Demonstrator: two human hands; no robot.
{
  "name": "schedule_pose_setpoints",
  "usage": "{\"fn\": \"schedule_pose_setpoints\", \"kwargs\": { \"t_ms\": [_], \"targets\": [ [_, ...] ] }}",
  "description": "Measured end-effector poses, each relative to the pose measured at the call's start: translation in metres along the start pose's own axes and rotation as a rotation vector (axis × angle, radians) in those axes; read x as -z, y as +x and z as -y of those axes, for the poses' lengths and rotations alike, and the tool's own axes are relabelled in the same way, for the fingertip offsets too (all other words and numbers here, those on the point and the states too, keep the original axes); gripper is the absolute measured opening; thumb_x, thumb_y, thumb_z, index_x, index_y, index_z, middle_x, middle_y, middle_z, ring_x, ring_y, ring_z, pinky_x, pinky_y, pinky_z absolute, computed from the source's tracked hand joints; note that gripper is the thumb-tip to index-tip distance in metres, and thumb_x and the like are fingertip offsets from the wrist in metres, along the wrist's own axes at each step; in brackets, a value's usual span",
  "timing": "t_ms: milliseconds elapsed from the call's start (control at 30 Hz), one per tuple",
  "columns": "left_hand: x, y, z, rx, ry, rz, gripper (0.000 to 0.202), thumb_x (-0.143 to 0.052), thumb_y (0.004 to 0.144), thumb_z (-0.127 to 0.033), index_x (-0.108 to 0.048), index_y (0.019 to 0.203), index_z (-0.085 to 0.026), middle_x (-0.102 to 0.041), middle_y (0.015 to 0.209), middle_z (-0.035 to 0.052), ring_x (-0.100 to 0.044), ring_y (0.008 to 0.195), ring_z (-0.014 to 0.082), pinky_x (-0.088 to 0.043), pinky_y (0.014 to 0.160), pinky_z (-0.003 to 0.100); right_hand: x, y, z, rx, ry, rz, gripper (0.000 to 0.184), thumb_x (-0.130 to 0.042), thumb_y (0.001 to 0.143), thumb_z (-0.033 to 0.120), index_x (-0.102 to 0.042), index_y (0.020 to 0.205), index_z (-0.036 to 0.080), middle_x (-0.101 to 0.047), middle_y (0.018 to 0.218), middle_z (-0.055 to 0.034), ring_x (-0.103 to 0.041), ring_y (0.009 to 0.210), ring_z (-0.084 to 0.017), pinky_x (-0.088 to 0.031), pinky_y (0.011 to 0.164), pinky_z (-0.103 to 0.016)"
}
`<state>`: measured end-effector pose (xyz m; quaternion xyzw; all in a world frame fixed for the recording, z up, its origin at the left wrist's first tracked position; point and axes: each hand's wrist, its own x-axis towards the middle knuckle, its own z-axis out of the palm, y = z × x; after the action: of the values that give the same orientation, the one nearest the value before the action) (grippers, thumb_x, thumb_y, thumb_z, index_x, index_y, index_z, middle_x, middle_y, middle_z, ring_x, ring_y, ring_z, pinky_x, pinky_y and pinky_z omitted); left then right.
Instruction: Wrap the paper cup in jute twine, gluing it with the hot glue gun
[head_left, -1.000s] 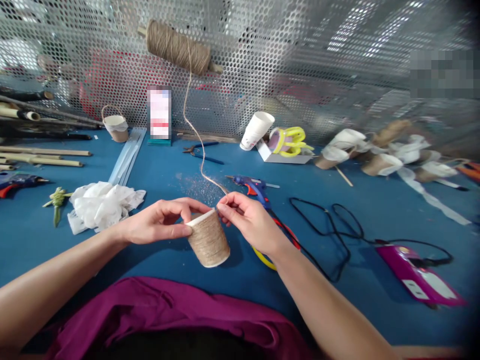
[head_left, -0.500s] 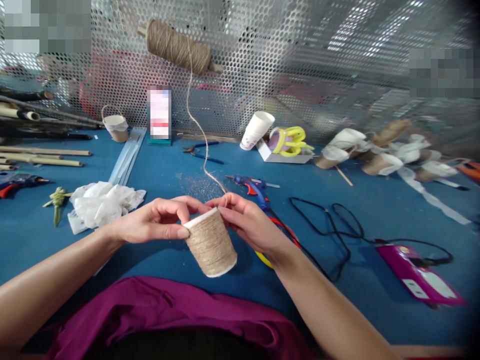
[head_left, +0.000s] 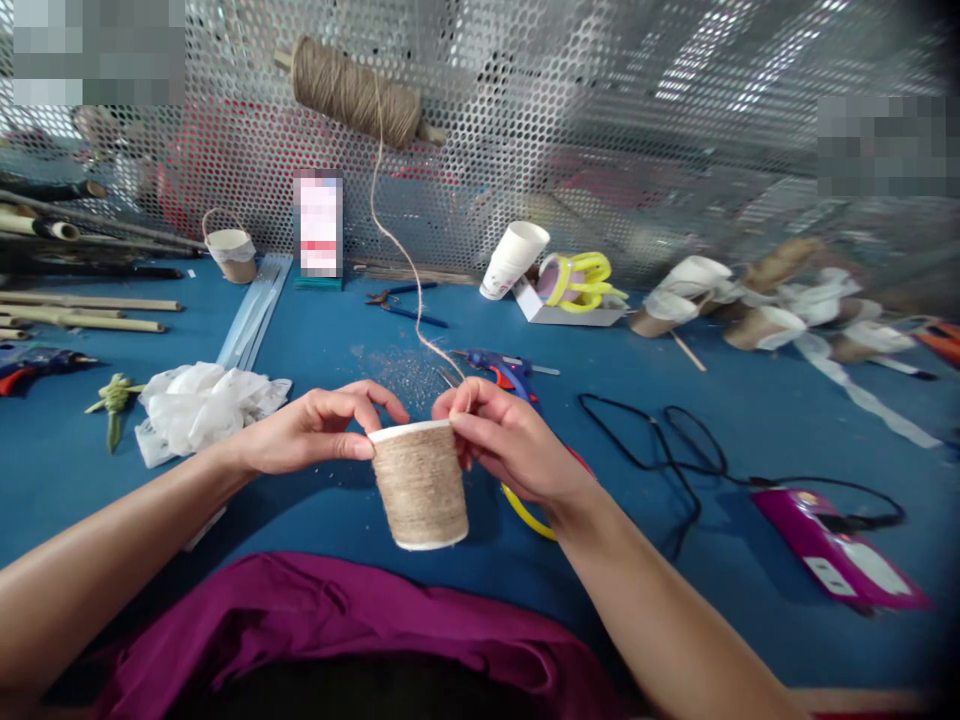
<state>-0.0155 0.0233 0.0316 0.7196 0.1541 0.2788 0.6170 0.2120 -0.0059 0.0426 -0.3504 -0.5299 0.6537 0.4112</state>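
Note:
Between my two hands hangs a paper cup (head_left: 420, 490) wrapped in brown twine, its white rim uppermost and a white edge showing at the base. My left hand (head_left: 322, 428) pinches the rim at its left side, thumb in front and fingers behind. At the right side of the rim, my right hand (head_left: 514, 440) is closed on the cup and on the twine (head_left: 415, 280). That strand runs up from my right fingers to a large twine spool (head_left: 356, 95) mounted on the perforated metal wall.
A blue glue gun (head_left: 502, 370) lies behind my right hand, near pliers (head_left: 409, 305). White lace (head_left: 202, 405) is bunched at left. White cups (head_left: 516, 260) stand beside a box with yellow-handled scissors (head_left: 585, 285). A purple power strip (head_left: 840, 550) and black cable lie at right.
The cup has turned from a tilt to nearly upright. My right hand has shifted slightly right with the rim and twine; my left fingers have lifted a little.

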Motion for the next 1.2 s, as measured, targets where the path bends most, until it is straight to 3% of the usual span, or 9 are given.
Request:
{"fn": "schedule_pose_setpoints", "kwargs": {
  "t_ms": [100, 233, 433, 600, 833, 1200],
  "targets": [
    [0.000, 0.001, 0.001, 0.027, 0.110, 0.012, 0.008, -0.056, 0.082, -0.022, -0.057, 0.086, -0.015, -0.053, 0.111, 0.0083, -0.050, 0.105, 0.0188, -0.039, 0.090, 0.035, 0.002, -0.001, 0.002, 0.038, -0.134, -0.028, 0.015, -0.059, 0.078, 0.024, -0.047, 0.071, 0.018, -0.055, 0.080, 0.0017, -0.049, 0.053, -0.005, -0.041, 0.046, -0.019],
    [-0.002, 0.002, 0.001, 0.033, 0.245, 0.032, 0.021, -0.062, 0.076, -0.020, -0.054, 0.095, -0.015, -0.052, 0.117, 0.0113, -0.049, 0.109, 0.0209, -0.038, 0.094, 0.037, 0.000, -0.002, 0.003, 0.052, -0.343, -0.061, 0.015, -0.056, 0.079, 0.025, -0.045, 0.071, 0.019, -0.053, 0.078, 0.0008, -0.047, 0.054, -0.006, -0.042, 0.049, -0.021],
    [-0.012, 0.004, 0.006, 0.060, 0.377, -0.088, 0.018, -0.066, 0.072, -0.027, -0.056, 0.074, -0.013, -0.058, 0.105, 0.0102, -0.048, 0.110, 0.0227, -0.037, 0.095, 0.040, -0.010, -0.004, -0.004, 0.076, -0.583, -0.058, 0.010, -0.050, 0.083, 0.024, -0.045, 0.075, 0.020, -0.051, 0.075, 0.0010, -0.045, 0.060, -0.009, -0.041, 0.055, -0.024],
    [-0.019, 0.007, 0.008, 0.070, 0.385, -0.128, 0.015, -0.064, 0.074, -0.026, -0.055, 0.069, -0.014, -0.059, 0.095, 0.0082, -0.050, 0.105, 0.0215, -0.039, 0.091, 0.038, -0.018, -0.004, -0.007, 0.104, -0.734, -0.048, 0.009, -0.048, 0.083, 0.021, -0.045, 0.074, 0.021, -0.053, 0.076, -0.0004, -0.050, 0.070, -0.013, -0.043, 0.064, -0.028],
    [-0.019, 0.006, 0.005, 0.087, 0.327, -0.113, 0.016, -0.059, 0.078, -0.022, -0.055, 0.065, -0.013, -0.058, 0.089, 0.0068, -0.054, 0.093, 0.0181, -0.042, 0.085, 0.033, -0.021, -0.004, -0.005, 0.107, -0.696, -0.065, 0.010, -0.049, 0.083, 0.021, -0.046, 0.072, 0.021, -0.058, 0.082, -0.0020, -0.053, 0.073, -0.014, -0.044, 0.065, -0.027],
    [-0.016, 0.006, 0.010, 0.086, 0.131, -0.105, 0.008, -0.060, 0.076, -0.017, -0.058, 0.070, -0.013, -0.055, 0.089, 0.0056, -0.051, 0.098, 0.0182, -0.038, 0.090, 0.036, -0.015, -0.003, -0.005, 0.029, -0.547, -0.032, 0.010, -0.052, 0.080, 0.024, -0.046, 0.072, 0.020, -0.054, 0.078, -0.0001, -0.046, 0.060, -0.009, -0.040, 0.054, -0.024]
  ]
}}
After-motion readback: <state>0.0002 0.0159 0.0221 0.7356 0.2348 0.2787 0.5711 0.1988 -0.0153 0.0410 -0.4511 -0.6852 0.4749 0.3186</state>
